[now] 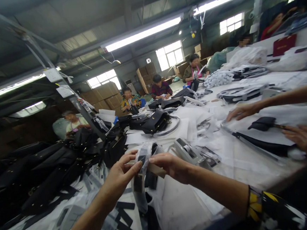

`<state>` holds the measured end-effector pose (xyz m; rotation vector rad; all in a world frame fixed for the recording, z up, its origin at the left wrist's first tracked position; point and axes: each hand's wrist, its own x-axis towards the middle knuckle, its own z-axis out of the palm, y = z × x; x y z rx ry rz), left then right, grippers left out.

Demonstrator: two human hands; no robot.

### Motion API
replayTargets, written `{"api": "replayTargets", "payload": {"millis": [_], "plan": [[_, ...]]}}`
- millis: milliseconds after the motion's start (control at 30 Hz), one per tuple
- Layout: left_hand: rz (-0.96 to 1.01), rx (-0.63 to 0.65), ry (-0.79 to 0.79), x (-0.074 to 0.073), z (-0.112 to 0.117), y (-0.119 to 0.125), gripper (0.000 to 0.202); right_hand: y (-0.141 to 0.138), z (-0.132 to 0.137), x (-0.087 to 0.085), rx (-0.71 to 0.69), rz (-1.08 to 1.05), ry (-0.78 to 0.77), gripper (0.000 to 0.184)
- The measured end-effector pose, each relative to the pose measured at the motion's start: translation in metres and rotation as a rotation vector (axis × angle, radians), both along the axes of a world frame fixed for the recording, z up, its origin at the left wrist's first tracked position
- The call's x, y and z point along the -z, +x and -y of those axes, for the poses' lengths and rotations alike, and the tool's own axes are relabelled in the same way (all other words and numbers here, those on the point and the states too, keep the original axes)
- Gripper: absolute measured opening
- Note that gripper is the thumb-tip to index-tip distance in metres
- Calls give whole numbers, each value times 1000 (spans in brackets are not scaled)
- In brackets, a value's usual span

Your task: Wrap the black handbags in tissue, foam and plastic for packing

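Pinching a plastic-wrapped strap (143,152) in the left grip (124,168), raised over the desk (177,212), a little inward of the near edge. Lying to the right of the left fingertips and to the left of the right grip (173,166), so squarely between the two. Running long and narrow, with a long axis dropping from the upper end down toward the near edge of the desk, slightly slanted rather than plumb. Within touch of both sides, but taken more fully by the left.

Nearly closed on the left, from thumb on the near face to fingers behind, with clear film and strap in the pinch. Curled to a narrow gap on the right, fingertips against the film at the strap's right side. Also showing, just under the right fingers, a tan block (157,170) (too blurred to tell as firmly pinched or merely brushed).

Below and left of the strap, on the desk: flat dark strips (124,222), and a grey tape dispenser (62,221) beside the left forearm. Past the right grip, farther from the near edge: a second dispenser (189,151). Heaped along the left side: black handbags (51,169). Toward the right end, well apart from both grips: a co-worker's outstretched hand (245,110).
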<state>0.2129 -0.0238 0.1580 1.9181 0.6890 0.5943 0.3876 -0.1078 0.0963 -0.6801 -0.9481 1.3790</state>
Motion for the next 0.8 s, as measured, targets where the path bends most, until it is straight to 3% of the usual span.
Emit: {"api": "replayTargets", "payload": {"millis": [233,367,433,533,700,800], "plan": [[40,-99,4,10,6,2,51,-12,0,-12,183,16,-98,42],[159,-240,-137,22,6,4,102,-10,0,-15,205,70,-100,37],[202,-267,-206,25,7,5,116,-7,-1,-15,211,112,-92,37],[258,-229,-273,25,12,9,119,3,-2,-14,133,128,-98,37],[332,-231,-250,22,17,9,120,11,4,2,-42,-201,-88,44],[328,-212,-209,25,17,8,92,0,9,14,2,-242,1,34]]}}
